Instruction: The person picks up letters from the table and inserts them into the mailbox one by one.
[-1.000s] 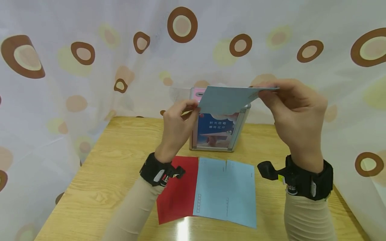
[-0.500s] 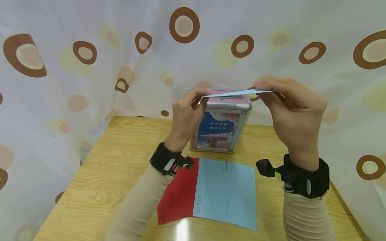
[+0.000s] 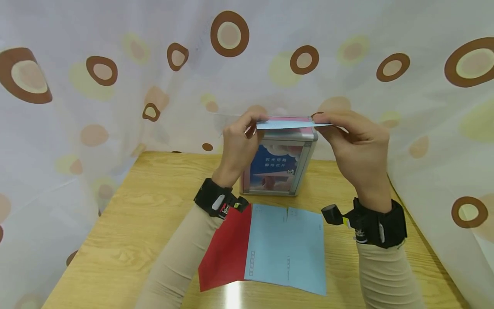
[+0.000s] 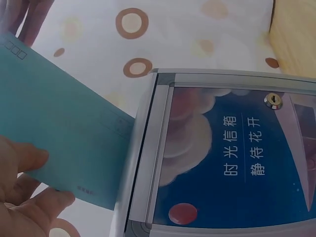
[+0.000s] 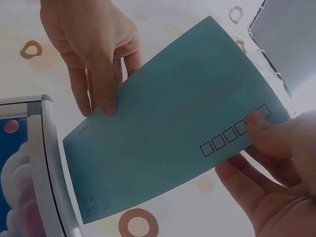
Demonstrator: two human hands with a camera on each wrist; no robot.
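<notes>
A light blue envelope [image 3: 286, 125], nearly edge-on in the head view, spans the gap between my hands. My left hand [image 3: 242, 139] pinches its left part, and my right hand [image 3: 356, 148] grips the opposite end between thumb and fingers. Directly behind and below stands a letter box [image 3: 275, 165] with a pink top, a silver frame and a blue picture front. The envelope covers much of that top, so its slot is hidden. Seen from the right wrist, the envelope [image 5: 168, 118] tilts with its printed postcode squares beside my right thumb; its lower end is close to the box.
On the wooden table [image 3: 154, 189] in front of the box lie a red envelope [image 3: 227, 253] and two more light blue envelopes [image 3: 285, 244], side by side. A patterned curtain [image 3: 254, 77] hangs around the table.
The envelope has turned from showing its broad face to nearly edge-on above the box. My left hand has shifted right, while my right hand has moved left and slightly down.
</notes>
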